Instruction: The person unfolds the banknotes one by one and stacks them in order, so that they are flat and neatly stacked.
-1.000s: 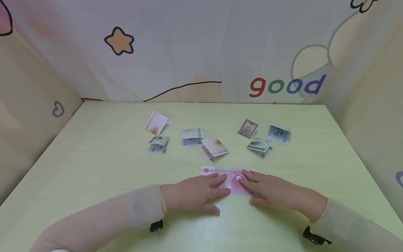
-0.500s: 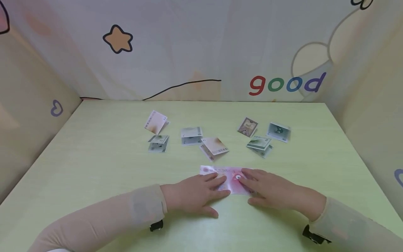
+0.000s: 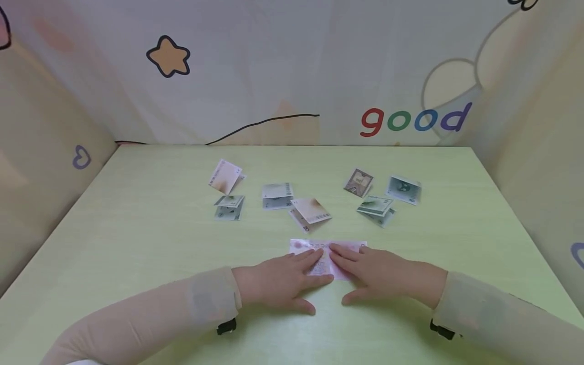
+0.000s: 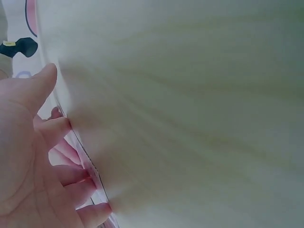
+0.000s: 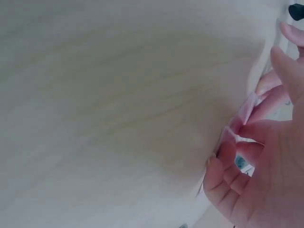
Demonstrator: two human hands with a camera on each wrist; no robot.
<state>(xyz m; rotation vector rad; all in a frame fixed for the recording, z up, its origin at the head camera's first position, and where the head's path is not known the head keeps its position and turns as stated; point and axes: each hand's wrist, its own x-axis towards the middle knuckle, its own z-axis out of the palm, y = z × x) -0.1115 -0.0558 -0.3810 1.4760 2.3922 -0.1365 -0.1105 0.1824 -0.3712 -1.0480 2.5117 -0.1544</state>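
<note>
A pink banknote (image 3: pixel 326 266) lies flat and unfolded on the pale table, near the middle of the head view. Spread, nearly straight fingers of my left hand (image 3: pixel 283 281) rest on its left part. From the other side my right hand (image 3: pixel 383 275) touches it, fingertips near its centre and close to the left fingertips. The note's right end shows beyond the right fingers. In the left wrist view the left hand (image 4: pixel 28 152) has its fingertips along the note's edge. The right wrist view catches the right hand (image 5: pixel 270 161) against the pink paper (image 5: pixel 244 111).
Several folded banknotes stand or lie partly open behind the hands: a pinkish one (image 3: pixel 312 210), a grey-green one (image 3: pixel 277 190), a green one (image 3: pixel 375 205) and a brown one (image 3: pixel 358 183) among them. A printed cloth wall (image 3: pixel 255 76) closes off the table's back and sides.
My right hand has slid left across the pink banknote to its middle, uncovering the note's right end. The left hand has stayed nearly in place. The head view has shifted slightly.
</note>
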